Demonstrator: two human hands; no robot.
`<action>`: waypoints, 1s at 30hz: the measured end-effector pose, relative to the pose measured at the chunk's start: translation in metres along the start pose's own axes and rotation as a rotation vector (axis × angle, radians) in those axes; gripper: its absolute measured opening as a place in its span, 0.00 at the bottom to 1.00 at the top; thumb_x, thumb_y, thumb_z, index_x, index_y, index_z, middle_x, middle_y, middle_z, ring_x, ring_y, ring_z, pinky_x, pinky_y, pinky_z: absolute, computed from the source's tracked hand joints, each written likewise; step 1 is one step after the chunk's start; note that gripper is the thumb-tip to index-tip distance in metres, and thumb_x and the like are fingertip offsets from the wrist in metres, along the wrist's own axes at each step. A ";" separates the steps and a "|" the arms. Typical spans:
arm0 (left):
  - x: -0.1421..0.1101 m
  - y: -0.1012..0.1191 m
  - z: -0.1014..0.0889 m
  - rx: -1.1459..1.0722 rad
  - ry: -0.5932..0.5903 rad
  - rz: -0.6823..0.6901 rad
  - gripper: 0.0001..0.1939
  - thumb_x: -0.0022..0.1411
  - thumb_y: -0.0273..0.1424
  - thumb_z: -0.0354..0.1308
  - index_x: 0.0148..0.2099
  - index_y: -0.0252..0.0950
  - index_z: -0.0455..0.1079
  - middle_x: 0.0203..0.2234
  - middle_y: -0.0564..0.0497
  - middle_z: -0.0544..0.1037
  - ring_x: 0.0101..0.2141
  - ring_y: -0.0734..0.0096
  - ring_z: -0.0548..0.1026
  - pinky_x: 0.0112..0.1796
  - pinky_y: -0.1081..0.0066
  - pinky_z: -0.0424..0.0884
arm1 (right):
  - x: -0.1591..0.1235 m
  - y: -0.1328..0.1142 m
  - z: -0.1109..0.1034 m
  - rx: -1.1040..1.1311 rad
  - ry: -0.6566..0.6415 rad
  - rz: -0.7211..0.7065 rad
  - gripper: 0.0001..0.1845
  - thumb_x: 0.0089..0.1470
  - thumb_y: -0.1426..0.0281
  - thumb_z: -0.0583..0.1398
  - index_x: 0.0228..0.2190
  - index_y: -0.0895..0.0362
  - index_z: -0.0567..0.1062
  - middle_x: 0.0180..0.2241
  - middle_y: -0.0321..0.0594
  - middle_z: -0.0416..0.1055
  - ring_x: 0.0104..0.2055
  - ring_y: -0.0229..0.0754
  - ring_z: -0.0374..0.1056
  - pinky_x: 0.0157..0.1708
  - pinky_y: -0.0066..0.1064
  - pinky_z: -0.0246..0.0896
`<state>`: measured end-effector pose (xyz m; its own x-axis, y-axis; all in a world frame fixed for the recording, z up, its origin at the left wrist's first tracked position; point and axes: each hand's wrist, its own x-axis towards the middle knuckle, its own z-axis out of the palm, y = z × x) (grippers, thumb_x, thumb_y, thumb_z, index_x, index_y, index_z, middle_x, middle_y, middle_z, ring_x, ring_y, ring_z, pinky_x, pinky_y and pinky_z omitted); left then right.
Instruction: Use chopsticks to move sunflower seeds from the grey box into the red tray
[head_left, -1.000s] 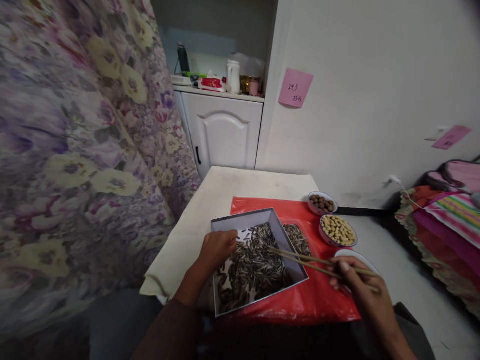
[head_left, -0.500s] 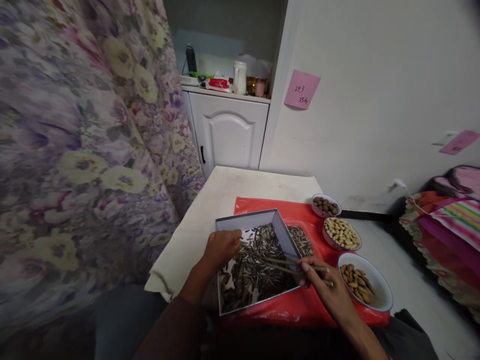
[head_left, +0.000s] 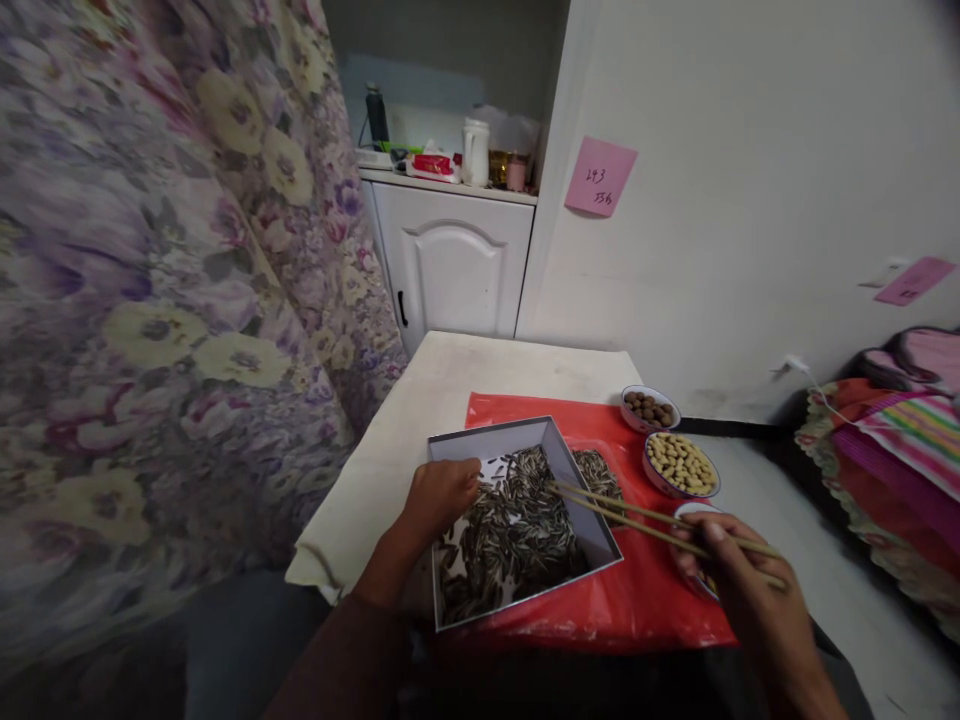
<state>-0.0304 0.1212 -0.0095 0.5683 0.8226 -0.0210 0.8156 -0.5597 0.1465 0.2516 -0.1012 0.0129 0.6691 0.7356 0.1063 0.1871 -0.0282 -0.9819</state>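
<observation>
A shallow grey box point(head_left: 495, 440) full of striped sunflower seeds point(head_left: 517, 535) sits on a red plastic sheet point(head_left: 645, 610) on a small white table point(head_left: 480, 370). My left hand point(head_left: 441, 497) grips the box's left wall, fingers curled over its edge. My right hand point(head_left: 739, 585) is closed on a pair of wooden chopsticks point(head_left: 637, 518); their tips reach over the box's right wall, just above the seeds. A small heap of seeds point(head_left: 600, 472) lies on the sheet beside the box.
Three bowls line the sheet's right side: brown nuts point(head_left: 649, 407), pale peanuts point(head_left: 679, 463), and one point(head_left: 686, 515) mostly hidden behind my right hand. A flowered curtain point(head_left: 150, 300) hangs left. A white cabinet point(head_left: 450, 260) stands behind the table, bedding point(head_left: 892, 450) at right.
My right hand drew back to the right, from the box's edge to over the nearest bowl, with the chopstick tips now at the box's right wall. My left hand stayed on the box.
</observation>
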 end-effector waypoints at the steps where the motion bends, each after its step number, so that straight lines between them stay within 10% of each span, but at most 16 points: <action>1: 0.000 0.000 0.000 0.001 0.000 0.001 0.10 0.63 0.34 0.47 0.33 0.41 0.69 0.28 0.51 0.78 0.33 0.65 0.75 0.32 0.70 0.56 | 0.001 0.002 -0.011 0.055 0.009 0.048 0.20 0.52 0.53 0.64 0.35 0.57 0.79 0.29 0.43 0.79 0.26 0.45 0.74 0.27 0.31 0.70; 10: 0.001 0.000 0.001 0.009 0.004 0.001 0.10 0.62 0.33 0.48 0.32 0.41 0.68 0.28 0.51 0.79 0.33 0.64 0.75 0.31 0.69 0.55 | 0.002 0.015 -0.057 0.079 0.191 0.097 0.18 0.49 0.56 0.67 0.36 0.57 0.79 0.35 0.43 0.79 0.33 0.47 0.76 0.30 0.28 0.70; 23: 0.000 0.001 0.000 0.000 -0.003 -0.002 0.09 0.62 0.33 0.48 0.33 0.41 0.69 0.27 0.52 0.78 0.32 0.65 0.74 0.32 0.70 0.56 | -0.008 0.004 0.042 -0.112 -0.351 0.005 0.20 0.57 0.53 0.60 0.38 0.57 0.79 0.23 0.40 0.76 0.26 0.44 0.72 0.28 0.31 0.67; 30: 0.000 0.001 0.001 -0.018 0.004 0.003 0.10 0.62 0.33 0.48 0.33 0.40 0.69 0.27 0.52 0.77 0.32 0.66 0.74 0.32 0.70 0.57 | -0.010 0.012 0.052 -0.115 -0.406 -0.008 0.20 0.59 0.54 0.59 0.39 0.58 0.78 0.23 0.39 0.75 0.27 0.43 0.72 0.29 0.30 0.65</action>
<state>-0.0296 0.1208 -0.0108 0.5700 0.8215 -0.0171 0.8120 -0.5600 0.1644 0.2102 -0.0740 -0.0083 0.3338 0.9424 0.0212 0.2856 -0.0796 -0.9550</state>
